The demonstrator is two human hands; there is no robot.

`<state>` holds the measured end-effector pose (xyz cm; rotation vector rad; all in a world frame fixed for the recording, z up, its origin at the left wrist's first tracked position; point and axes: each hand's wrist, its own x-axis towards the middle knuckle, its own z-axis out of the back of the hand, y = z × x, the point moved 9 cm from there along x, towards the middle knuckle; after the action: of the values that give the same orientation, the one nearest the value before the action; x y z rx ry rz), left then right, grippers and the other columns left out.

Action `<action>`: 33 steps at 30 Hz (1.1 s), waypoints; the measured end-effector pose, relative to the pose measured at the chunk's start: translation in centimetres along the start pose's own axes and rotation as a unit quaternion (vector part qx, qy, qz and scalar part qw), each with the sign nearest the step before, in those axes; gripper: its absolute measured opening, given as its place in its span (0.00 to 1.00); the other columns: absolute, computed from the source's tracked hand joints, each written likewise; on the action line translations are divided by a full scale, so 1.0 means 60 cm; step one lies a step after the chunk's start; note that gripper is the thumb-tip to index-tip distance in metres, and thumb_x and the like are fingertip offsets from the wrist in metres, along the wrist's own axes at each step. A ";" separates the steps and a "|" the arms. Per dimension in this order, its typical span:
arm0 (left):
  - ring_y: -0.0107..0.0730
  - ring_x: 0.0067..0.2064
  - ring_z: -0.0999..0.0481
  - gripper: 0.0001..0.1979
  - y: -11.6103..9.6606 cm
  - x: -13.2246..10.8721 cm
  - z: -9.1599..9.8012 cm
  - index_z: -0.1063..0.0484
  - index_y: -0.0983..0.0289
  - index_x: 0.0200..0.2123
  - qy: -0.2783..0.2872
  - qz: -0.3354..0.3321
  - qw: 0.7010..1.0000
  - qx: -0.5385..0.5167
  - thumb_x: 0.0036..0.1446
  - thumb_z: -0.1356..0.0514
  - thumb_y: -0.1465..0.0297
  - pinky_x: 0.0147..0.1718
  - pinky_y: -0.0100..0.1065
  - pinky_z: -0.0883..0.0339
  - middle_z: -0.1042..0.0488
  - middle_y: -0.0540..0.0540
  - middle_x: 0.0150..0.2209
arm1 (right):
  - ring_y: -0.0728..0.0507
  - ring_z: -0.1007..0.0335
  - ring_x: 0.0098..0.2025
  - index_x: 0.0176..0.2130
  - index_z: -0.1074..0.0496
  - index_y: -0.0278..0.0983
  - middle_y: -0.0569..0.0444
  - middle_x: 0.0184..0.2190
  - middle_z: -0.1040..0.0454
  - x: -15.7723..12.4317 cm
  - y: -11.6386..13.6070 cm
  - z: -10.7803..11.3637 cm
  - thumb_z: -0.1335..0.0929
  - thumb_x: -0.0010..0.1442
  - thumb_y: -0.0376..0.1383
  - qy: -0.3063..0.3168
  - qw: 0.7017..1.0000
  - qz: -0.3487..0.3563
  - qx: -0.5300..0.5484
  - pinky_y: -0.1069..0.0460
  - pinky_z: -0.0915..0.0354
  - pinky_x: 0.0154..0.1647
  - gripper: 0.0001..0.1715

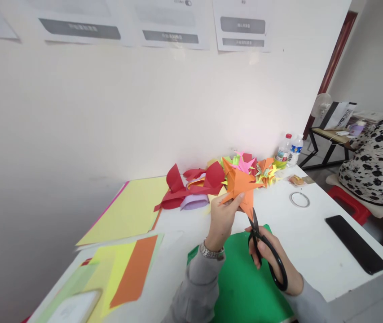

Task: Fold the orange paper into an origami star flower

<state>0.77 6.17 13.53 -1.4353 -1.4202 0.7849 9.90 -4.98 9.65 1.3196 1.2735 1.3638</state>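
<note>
1. White wall [77, 112] with printed sheets [171, 20] up top; white tabletop [312, 237] against it, dark green flat sheet [241, 280] under the forearms.
2. Left hand [221, 222]: pinched on an orange folded-paper star [241, 184], thumb on its front face. Star is up off the tabletop.
3. Right hand [275, 255]: wrapped round the loops of black-handled metal scissors [257, 235], blades pointing up at the star's lowest point. Blades look slightly parted; from where I stand, can't tell if that point sits between them or just beside.
4. Doing it well, my take: pinch nearer the cut so the folded layers don't slip. Feed paper toward the pivot, one smooth close, no chewing with the tips. Turn the star, not the scissors. Keep left fingers off the blade line.
5. Position: star sits just above the left hand, most of it past the fingertips; above the right hand too, with the blades bridging that gap.
6. Behind it: red folded-paper shapes [175, 197] and a bright pink paper star [245, 165], near the wall.
</note>
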 end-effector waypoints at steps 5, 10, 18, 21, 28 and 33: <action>0.31 0.26 0.28 0.11 -0.005 -0.002 -0.001 0.25 0.69 0.25 -0.003 -0.004 1.000 0.008 0.43 0.33 0.66 0.26 0.32 0.30 0.26 0.52 0.23 | 0.50 0.42 0.23 0.51 0.38 0.35 0.55 0.28 0.37 0.000 0.000 0.001 0.40 0.62 0.50 -0.003 1.000 -0.004 -0.006 0.53 0.42 0.23 0.26; 0.30 0.26 0.28 0.11 -0.006 -0.002 0.000 0.26 0.69 0.25 -0.006 -0.013 1.000 0.018 0.43 0.33 0.66 0.25 0.31 0.30 0.27 0.52 0.22 | 0.50 0.42 0.22 0.50 0.38 0.34 0.56 0.27 0.37 0.000 -0.001 0.002 0.40 0.61 0.51 -0.007 1.000 -0.007 -0.013 0.53 0.43 0.22 0.27; 0.30 0.25 0.29 0.11 -0.012 -0.003 -0.002 0.26 0.69 0.23 -0.008 -0.019 0.999 0.035 0.43 0.34 0.65 0.26 0.32 0.30 0.27 0.52 0.22 | 0.51 0.43 0.21 0.50 0.38 0.34 0.55 0.27 0.36 0.002 -0.002 0.004 0.39 0.61 0.51 -0.016 1.000 -0.013 -0.014 0.54 0.44 0.20 0.28; 0.30 0.26 0.28 0.11 -0.013 -0.005 -0.002 0.26 0.69 0.24 -0.009 -0.021 0.999 0.040 0.44 0.34 0.65 0.26 0.31 0.30 0.26 0.52 0.23 | 0.52 0.44 0.20 0.50 0.37 0.34 0.56 0.26 0.37 0.002 0.002 0.003 0.40 0.61 0.52 -0.016 1.000 -0.013 -0.018 0.54 0.45 0.20 0.28; 0.30 0.24 0.29 0.11 -0.017 -0.005 -0.002 0.26 0.69 0.23 -0.015 -0.029 0.998 0.049 0.44 0.34 0.65 0.25 0.30 0.30 0.27 0.52 0.22 | 0.51 0.44 0.20 0.49 0.37 0.34 0.56 0.26 0.37 0.002 0.004 0.003 0.39 0.60 0.53 -0.017 1.000 -0.013 -0.022 0.54 0.45 0.20 0.28; 0.31 0.25 0.28 0.12 -0.014 -0.004 0.000 0.27 0.69 0.23 -0.013 -0.030 0.998 0.053 0.44 0.34 0.65 0.25 0.31 0.30 0.26 0.53 0.22 | 0.52 0.44 0.20 0.49 0.38 0.34 0.56 0.26 0.37 0.002 0.000 0.004 0.40 0.61 0.52 -0.013 0.999 -0.017 -0.027 0.54 0.45 0.20 0.28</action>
<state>0.44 5.85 14.28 -1.3000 -1.4136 0.8300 10.14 -4.83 9.64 1.2696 1.2287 1.3449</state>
